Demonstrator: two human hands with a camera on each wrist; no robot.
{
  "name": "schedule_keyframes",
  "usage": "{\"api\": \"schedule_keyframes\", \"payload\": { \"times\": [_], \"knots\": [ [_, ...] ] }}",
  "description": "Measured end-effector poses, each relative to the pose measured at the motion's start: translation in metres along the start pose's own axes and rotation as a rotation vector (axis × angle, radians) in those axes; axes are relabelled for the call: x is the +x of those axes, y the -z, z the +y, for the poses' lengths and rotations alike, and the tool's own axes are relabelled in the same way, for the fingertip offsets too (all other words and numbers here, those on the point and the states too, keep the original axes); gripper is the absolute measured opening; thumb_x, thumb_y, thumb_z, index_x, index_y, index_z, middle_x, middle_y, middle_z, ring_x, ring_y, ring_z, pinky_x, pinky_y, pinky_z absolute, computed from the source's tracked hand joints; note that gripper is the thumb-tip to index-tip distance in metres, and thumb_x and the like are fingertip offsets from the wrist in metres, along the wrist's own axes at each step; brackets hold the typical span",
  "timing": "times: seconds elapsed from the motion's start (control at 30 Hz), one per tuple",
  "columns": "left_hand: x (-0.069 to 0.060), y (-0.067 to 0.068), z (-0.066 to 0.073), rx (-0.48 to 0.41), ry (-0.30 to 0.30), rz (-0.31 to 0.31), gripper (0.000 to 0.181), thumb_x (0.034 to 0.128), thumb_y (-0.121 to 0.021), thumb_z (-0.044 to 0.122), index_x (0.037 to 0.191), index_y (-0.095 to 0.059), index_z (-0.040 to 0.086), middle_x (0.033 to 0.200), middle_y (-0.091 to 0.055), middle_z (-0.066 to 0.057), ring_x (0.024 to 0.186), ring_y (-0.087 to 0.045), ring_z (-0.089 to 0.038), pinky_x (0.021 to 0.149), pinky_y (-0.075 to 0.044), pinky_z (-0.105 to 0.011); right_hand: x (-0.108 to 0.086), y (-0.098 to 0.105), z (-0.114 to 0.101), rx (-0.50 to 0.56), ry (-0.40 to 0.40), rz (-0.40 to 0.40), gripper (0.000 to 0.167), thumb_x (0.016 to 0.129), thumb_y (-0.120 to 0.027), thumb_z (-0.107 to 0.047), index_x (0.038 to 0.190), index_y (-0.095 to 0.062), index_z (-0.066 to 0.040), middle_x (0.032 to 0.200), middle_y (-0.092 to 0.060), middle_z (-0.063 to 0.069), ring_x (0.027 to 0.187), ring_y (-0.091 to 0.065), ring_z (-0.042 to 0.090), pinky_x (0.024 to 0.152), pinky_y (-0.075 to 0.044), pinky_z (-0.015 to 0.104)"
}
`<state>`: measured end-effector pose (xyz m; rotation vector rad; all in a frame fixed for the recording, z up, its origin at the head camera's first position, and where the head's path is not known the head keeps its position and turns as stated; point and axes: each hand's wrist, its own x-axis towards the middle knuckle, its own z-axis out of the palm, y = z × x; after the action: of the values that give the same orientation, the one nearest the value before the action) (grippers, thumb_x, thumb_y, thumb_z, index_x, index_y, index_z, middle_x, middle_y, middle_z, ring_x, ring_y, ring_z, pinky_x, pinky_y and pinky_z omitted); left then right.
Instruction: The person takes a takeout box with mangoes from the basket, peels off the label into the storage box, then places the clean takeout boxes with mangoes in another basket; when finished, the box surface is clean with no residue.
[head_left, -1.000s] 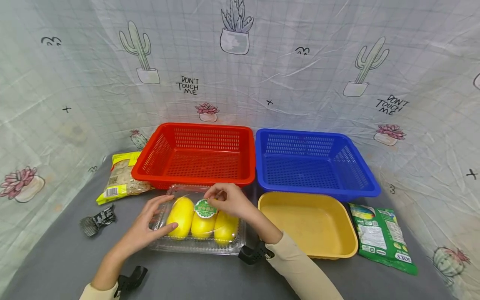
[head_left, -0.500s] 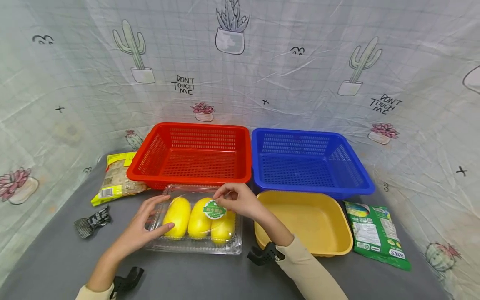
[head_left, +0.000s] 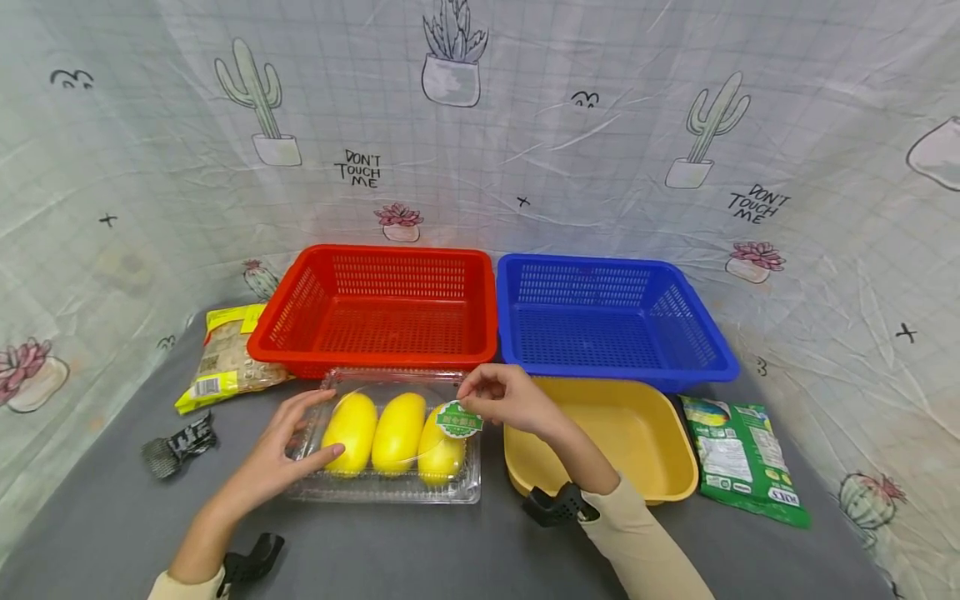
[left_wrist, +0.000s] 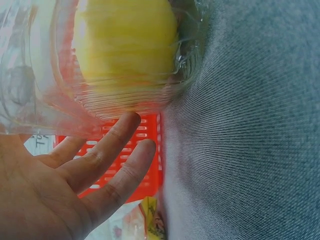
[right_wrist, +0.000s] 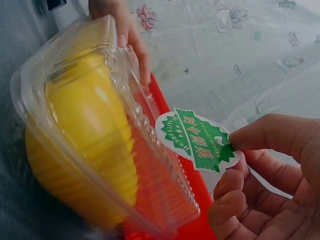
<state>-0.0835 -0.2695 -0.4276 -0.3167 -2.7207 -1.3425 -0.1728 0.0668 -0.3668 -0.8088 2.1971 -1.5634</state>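
Observation:
A clear lidded plastic container (head_left: 375, 490) lies in front of the red basket, holding several yellow mango-like fruits (head_left: 397, 433). My left hand (head_left: 281, 450) rests at its left end. The thumb touches the lid, and the fingers are spread, fairly straight, along the side; the left wrist view shows the fingertips (left_wrist: 131, 119) by the ridged wall. With thumb and fingers, my right hand (head_left: 513, 404) pinches the edge of a round green-and-white sticker (right_wrist: 192, 140). In the right wrist view the sticker looks apart from the lid; from the head it overlaps the right-hand fruit.
A red basket (head_left: 371, 358) and a blue basket (head_left: 618, 371) stand behind. To the right are a yellow basin (head_left: 607, 442) and a green packet (head_left: 746, 462). At left lie a yellow-edged bag (head_left: 232, 354) and a black-and-grey bundle (head_left: 180, 446).
The right hand has carried the sticker rightward, from over the middle fruit to over the right one. The left hand stays at the container's left end. The head view has shifted slightly.

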Motion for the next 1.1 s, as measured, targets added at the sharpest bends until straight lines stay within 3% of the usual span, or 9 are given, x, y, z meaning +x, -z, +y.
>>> {"api": "schedule_keyframes", "payload": {
  "times": [0.27,0.53,0.7,1.1],
  "knots": [
    [0.000,0.001,0.001,-0.005,0.009,-0.001,0.071,0.0868,-0.074,0.021,0.148,-0.039,0.017,0.148,-0.028,-0.016,0.122,-0.043,-0.041,0.092,-0.040,-0.065,-0.017,0.020,0.008,0.004,-0.051,0.054,0.011,0.089,-0.064,-0.005,0.096,-0.065,0.003,0.076,-0.058,0.003,0.060,-0.050,0.016,0.051,-0.044,0.023],
    [0.001,0.000,0.001,0.001,0.001,0.002,0.070,0.0865,-0.075,0.021,0.147,-0.040,0.018,0.148,-0.029,-0.016,0.122,-0.043,-0.038,0.094,-0.039,-0.062,-0.032,0.043,0.022,-0.023,-0.081,0.090,0.011,0.089,-0.065,-0.003,0.096,-0.064,0.005,0.078,-0.059,0.005,0.060,-0.051,0.014,0.052,-0.044,0.024],
    [0.000,0.001,0.000,-0.005,0.007,-0.004,0.070,0.0866,-0.074,0.021,0.147,-0.039,0.018,0.148,-0.029,-0.016,0.123,-0.041,-0.039,0.094,-0.039,-0.064,-0.042,0.054,0.034,-0.025,-0.112,0.076,0.013,0.089,-0.065,-0.004,0.096,-0.062,0.007,0.077,-0.059,0.005,0.061,-0.052,0.015,0.052,-0.045,0.024],
    [0.000,0.001,0.002,0.009,0.013,-0.003,0.070,0.0874,-0.074,0.021,0.148,-0.038,0.018,0.149,-0.028,-0.016,0.116,-0.051,-0.036,0.092,-0.041,-0.061,-0.063,0.070,0.058,-0.079,-0.180,0.026,0.015,0.092,-0.064,-0.004,0.100,-0.061,0.008,0.081,-0.058,0.010,0.064,-0.052,0.019,0.051,-0.046,0.025]
  ]
}}
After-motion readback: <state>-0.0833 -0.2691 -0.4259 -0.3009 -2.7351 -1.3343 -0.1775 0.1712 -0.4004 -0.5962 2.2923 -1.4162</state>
